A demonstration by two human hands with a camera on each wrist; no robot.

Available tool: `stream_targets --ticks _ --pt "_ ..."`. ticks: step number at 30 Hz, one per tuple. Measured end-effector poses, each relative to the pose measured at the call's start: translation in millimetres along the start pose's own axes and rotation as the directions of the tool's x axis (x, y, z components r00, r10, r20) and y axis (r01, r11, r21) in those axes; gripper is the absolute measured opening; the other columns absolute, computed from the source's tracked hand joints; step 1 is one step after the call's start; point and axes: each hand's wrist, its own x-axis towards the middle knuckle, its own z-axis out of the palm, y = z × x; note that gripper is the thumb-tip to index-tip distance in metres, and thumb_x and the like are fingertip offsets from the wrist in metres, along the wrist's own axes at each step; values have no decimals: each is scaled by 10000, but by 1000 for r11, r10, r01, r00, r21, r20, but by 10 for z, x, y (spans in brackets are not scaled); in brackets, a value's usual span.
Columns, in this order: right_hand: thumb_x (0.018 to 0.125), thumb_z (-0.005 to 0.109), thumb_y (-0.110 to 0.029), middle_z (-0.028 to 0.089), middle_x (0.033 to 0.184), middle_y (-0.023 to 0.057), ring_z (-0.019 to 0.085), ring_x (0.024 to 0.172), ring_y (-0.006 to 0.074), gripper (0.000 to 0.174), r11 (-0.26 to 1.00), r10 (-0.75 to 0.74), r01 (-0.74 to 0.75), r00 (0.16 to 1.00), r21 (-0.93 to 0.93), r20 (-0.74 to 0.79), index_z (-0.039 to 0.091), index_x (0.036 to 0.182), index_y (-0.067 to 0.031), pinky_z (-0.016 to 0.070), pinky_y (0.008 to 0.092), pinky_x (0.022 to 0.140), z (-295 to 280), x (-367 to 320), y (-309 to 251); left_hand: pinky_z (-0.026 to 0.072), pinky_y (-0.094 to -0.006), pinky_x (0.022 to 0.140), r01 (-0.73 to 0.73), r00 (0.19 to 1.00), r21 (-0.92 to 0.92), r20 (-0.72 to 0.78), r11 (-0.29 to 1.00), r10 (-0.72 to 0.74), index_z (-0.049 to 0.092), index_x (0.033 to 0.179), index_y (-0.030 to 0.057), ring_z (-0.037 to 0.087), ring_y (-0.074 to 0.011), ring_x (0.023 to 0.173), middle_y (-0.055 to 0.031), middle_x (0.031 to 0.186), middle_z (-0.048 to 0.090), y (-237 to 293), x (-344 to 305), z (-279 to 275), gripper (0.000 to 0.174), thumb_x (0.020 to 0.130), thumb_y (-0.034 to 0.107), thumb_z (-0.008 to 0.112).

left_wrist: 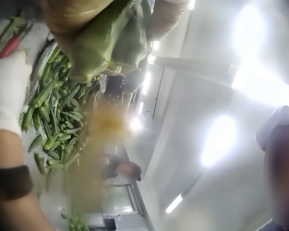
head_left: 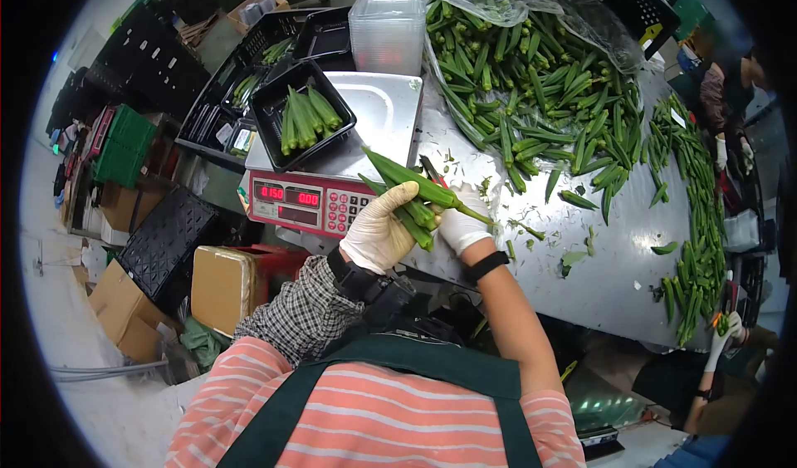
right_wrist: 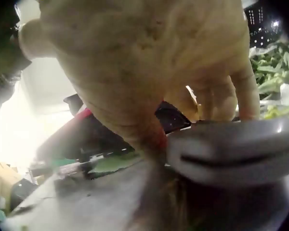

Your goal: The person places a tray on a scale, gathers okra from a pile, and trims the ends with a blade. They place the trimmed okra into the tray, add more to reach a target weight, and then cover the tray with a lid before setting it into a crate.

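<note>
My gloved left hand point(head_left: 379, 229) holds several green okra pods point(head_left: 413, 179), thumb laid across them, in front of the scale. The longest pod's stem points right, across my right hand point(head_left: 466, 221). That hand, also gloved, grips a slim dark tool with a red part point(head_left: 431, 171); fingers hide much of it. In the left wrist view the okra pods point(left_wrist: 98, 48) are close up and the tool's red part point(left_wrist: 9, 47) shows beside the right glove. Behind the hands, a black tray point(head_left: 281, 154) with several okra pods sits tilted on the scale point(head_left: 378, 107).
A large okra heap point(head_left: 540, 78) spills from a clear plastic bag at the back. More okra point(head_left: 706, 219) lines the table's right edge, where other people work. Stacked clear containers point(head_left: 386, 32) stand behind the scale, and a black crate point(head_left: 217, 94) is at the left. Trimmings litter the metal table point(head_left: 614, 277).
</note>
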Motion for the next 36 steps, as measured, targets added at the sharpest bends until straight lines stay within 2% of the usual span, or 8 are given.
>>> stream_targets --ticks 7,9,16,20,23,31,34,36 --pt "701 616 -195 599 886 208 596 836 357 304 954 262 -273 960 127 95 548 928 -5 487 407 730 -268 -327 186 515 -358 777 81 995 -106 -47 991 -86 532 1046 -54 598 -258 880 -185 1003 593 -43 -2 -3 287 822 105 614" --pt "684 672 -228 612 855 192 605 818 346 393 785 414 -416 904 460 110 505 962 -5 479 406 713 -481 -498 178 515 -367 779 104 994 -116 -10 988 -106 532 1051 -53 597 -265 892 -185 1007 593 -58 16 -28 287 820 95 615" --pt "785 615 -11 533 695 30 547 618 114 219 307 553 -60 824 950 -126 455 933 -23 438 252 552 -741 -1183 77 532 -385 779 163 983 -237 -46 958 -178 539 1031 -25 601 -267 895 -179 1017 591 -238 106 40 258 820 99 620" --pt "782 633 -31 592 885 123 597 756 244 349 764 318 85 813 640 -488 487 1098 -22 472 341 659 -795 -1274 -138 533 -384 779 195 978 -220 -34 956 -207 535 1031 -31 601 -268 890 -173 1011 592 -407 119 114 253 828 100 611" --pt "761 636 -38 587 899 167 585 785 330 337 873 227 98 786 478 -575 508 1072 -18 463 392 701 -852 -1255 -168 531 -377 796 225 968 -313 -33 923 -247 531 1021 -48 591 -278 904 -172 1000 586 -485 118 190 241 837 93 599" --pt "773 606 -47 563 955 196 568 849 364 364 861 264 47 809 506 -525 468 1108 -10 453 417 734 -755 -1268 -44 527 -360 804 251 955 -316 -73 915 -288 522 1056 -50 588 -253 915 -161 1004 577 -676 76 312 272 856 126 580" --pt "815 546 -68 542 967 248 537 899 421 346 693 511 -265 837 671 -197 426 1129 13 438 433 769 -468 -1299 256 514 -347 822 298 954 -378 102 877 -281 528 1068 -38 586 -233 891 -154 1027 589 -657 40 306 289 862 159 576" --pt "811 548 -80 541 979 252 532 922 424 385 739 430 -202 876 642 -218 414 1161 6 436 428 788 -399 -1444 402 515 -336 806 250 966 -281 128 926 -222 540 1060 -35 585 -220 870 -152 1011 597 -487 22 518 287 865 174 571"
